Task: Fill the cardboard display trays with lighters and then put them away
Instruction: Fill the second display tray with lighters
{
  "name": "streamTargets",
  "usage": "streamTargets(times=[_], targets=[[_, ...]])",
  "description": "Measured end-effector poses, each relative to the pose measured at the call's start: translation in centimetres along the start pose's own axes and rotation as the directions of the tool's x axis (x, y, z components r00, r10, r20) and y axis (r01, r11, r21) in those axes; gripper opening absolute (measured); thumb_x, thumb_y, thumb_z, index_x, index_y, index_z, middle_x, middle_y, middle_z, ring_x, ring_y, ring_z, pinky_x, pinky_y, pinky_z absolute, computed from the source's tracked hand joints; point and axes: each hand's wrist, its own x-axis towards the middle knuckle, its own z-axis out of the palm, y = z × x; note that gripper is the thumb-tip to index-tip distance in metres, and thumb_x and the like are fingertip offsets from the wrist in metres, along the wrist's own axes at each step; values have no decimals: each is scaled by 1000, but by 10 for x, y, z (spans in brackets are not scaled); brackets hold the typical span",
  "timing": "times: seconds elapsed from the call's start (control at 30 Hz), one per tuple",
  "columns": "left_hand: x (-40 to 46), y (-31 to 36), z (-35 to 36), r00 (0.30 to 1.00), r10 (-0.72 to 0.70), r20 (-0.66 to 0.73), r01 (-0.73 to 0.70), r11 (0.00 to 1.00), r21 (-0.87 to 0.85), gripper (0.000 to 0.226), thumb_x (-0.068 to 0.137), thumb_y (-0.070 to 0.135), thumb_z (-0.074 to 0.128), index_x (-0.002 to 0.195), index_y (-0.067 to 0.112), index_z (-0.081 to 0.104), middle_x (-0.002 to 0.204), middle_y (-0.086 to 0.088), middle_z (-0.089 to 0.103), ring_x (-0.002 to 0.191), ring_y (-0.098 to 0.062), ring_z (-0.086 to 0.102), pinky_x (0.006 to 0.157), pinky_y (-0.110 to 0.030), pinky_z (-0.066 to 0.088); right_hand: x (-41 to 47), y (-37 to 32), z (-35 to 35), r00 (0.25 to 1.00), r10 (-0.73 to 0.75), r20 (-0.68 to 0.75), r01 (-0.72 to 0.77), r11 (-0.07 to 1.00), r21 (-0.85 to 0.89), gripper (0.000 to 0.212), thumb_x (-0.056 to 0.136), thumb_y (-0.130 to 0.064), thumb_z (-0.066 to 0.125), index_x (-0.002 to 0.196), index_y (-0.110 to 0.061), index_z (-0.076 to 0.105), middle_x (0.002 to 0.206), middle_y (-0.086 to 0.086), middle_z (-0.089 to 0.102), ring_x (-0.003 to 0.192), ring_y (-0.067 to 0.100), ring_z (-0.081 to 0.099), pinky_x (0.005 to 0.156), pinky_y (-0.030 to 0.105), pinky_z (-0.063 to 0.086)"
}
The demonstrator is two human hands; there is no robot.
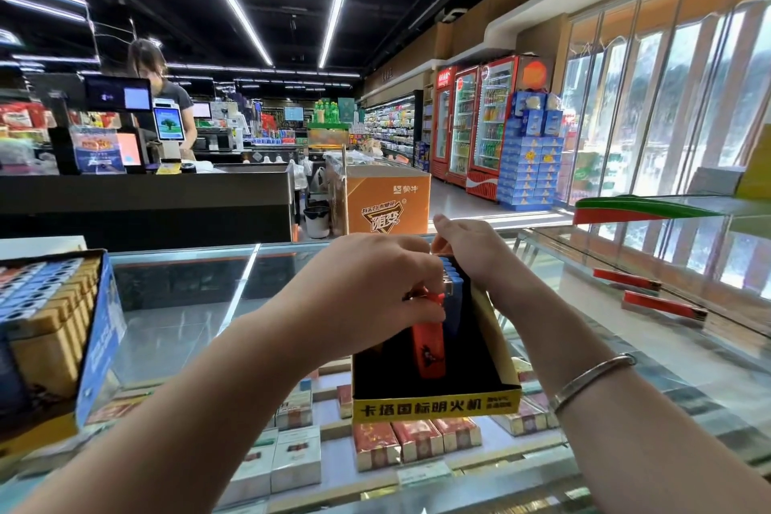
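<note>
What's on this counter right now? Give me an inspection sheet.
Surface: glass counter over cigarette packs.
Job's things: display tray, partly filled; blue lighters at its back; red lighter going in.
Clutter: full lighter tray at left; two loose red lighters at right.
Grippers: left hand pinches the red lighter; right hand steadies the blue lighters.
Cables: nothing seen.
Surroundings: checkout counter, drink fridges.
</note>
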Motion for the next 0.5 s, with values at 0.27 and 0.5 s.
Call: streamTargets(times=[0.27, 0.5], targets=[[1, 7, 5, 992, 127, -24, -123, 986, 116, 16, 80, 32, 66, 92, 22, 70, 89, 8, 64, 75, -14, 60, 62, -24, 43, 2, 0, 2, 1000, -8, 13, 8, 1000, 14, 48, 96, -43, 41, 68, -10, 61, 68, 4, 57, 69, 19, 51, 69, 34, 41], [0, -8, 17, 995, 69, -78, -61, 993, 98, 20, 78, 47, 66, 92, 34, 63, 109, 14, 50, 92, 1, 33, 61, -14, 29, 0, 0, 3, 999, -44, 30, 43, 998, 36, 47, 97, -40, 41, 61, -13, 56, 61, 2, 51, 64, 18, 46, 65, 32, 36]])
